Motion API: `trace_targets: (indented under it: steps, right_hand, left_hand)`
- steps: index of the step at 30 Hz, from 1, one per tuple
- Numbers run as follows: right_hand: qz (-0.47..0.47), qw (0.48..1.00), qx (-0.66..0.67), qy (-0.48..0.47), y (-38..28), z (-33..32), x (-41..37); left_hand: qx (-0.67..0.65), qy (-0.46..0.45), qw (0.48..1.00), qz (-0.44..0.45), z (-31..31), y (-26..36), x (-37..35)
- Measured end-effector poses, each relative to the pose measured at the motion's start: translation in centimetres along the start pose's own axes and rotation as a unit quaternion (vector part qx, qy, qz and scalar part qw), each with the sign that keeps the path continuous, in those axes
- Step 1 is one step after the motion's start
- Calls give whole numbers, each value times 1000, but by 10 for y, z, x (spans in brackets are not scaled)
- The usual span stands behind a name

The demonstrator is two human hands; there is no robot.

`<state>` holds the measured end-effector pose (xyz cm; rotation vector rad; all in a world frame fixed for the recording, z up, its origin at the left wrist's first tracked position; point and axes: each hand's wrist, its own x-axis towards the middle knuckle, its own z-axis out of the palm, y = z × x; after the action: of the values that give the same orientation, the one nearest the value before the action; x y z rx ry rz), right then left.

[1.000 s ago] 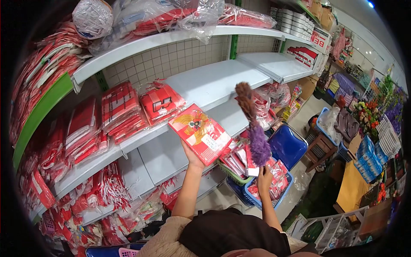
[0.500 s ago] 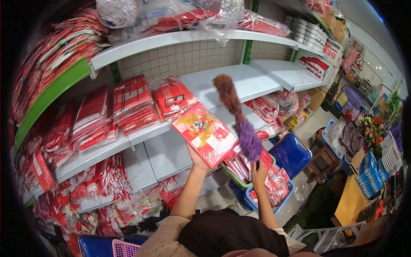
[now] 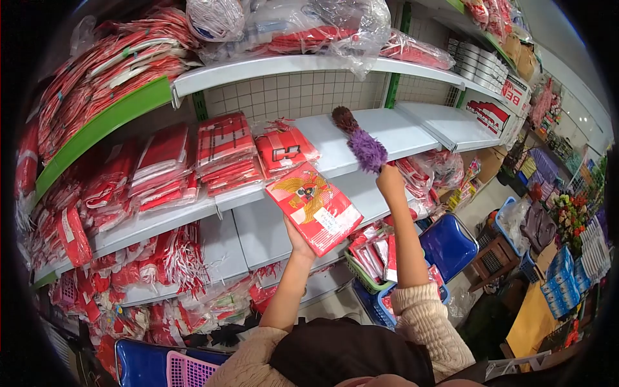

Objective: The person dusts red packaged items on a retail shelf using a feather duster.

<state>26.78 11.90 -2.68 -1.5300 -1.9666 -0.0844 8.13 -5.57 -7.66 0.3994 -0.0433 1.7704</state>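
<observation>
My left hand (image 3: 300, 240) grips the lower left edge of a flat red packet (image 3: 314, 208) in clear plastic, printed with a golden eagle and bearing a white label. It is held up in front of the shelves, with most of my fingers hidden behind it. My right hand (image 3: 391, 183) is closed around the handle end of a feather duster (image 3: 367, 151), purple near the hand and brown at the tip. The duster's tip overlaps the middle shelf (image 3: 406, 132). Left of it on that shelf, a stack of red packets (image 3: 284, 149) sits beside folded red packets (image 3: 224, 151).
Bulky plastic-wrapped goods (image 3: 296, 32) crowd the upper shelf. A green basket (image 3: 367, 274) of red packets stands below my right arm, near a blue chair (image 3: 449, 242). A pink basket (image 3: 190, 371) is at the bottom left. Blue packs (image 3: 560, 284) lie on the right.
My right hand has raised the feather duster forward from beside the baskets to the middle shelf. The left hand still holds the red packet, slightly turned. The view has shifted a little.
</observation>
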Motion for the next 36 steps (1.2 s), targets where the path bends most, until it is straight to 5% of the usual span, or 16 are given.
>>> trace_targets:
  steps: [4,7,9,12,13,15,16,19,22,24,27,30,33,34,36]
  right_hand:
    - [52,987,78,-132,5,4,26]
    - [-62,980,-101,160,-23,-19,-18]
    - [-119,954,-31,272,-42,-47,-46]
    - [12,933,359,28,-36,-28,-93]
    - [80,867,481,-98,-38,-25,-107]
    - [170,711,664,-156,-42,-14,-131]
    - [208,684,684,-144,-47,-19,-138]
    - [141,742,636,-161,-45,-23,-146]
    - [139,749,646,-57,-41,-25,-146]
    - [121,758,640,16,-49,-41,-144]
    - [-80,926,329,168,-57,-62,-140]
    - [-143,937,296,121,-82,-71,-149]
    - [-241,936,245,79,-106,-55,-155]
    - [-278,935,215,59,-109,-46,-156]
    - [-286,934,211,38,-120,-41,-160]
  left_hand:
    - [0,-5,1000,-8,4,2,-5]
    - [-5,-13,1000,-18,4,4,-4]
    - [-11,-29,999,-26,7,4,-4]
    - [4,-20,999,-29,-1,1,-2]
    - [10,-17,999,-34,-3,0,-2]
    - [21,-8,999,-45,-8,-3,-3]
    - [23,-20,998,-60,-9,-4,-4]
    - [61,-8,994,-89,-13,-10,-4]
    - [154,77,979,-111,-15,-13,-2]
    - [146,23,979,-140,-27,-14,3]
    - [171,-35,966,-189,-19,-8,2]
    - [182,-40,965,-184,5,-14,-9]
    - [137,-14,964,-226,-39,-22,-7]
    - [-158,-176,925,-298,-95,-27,9]
    - [-61,-69,969,-229,-59,-19,0]
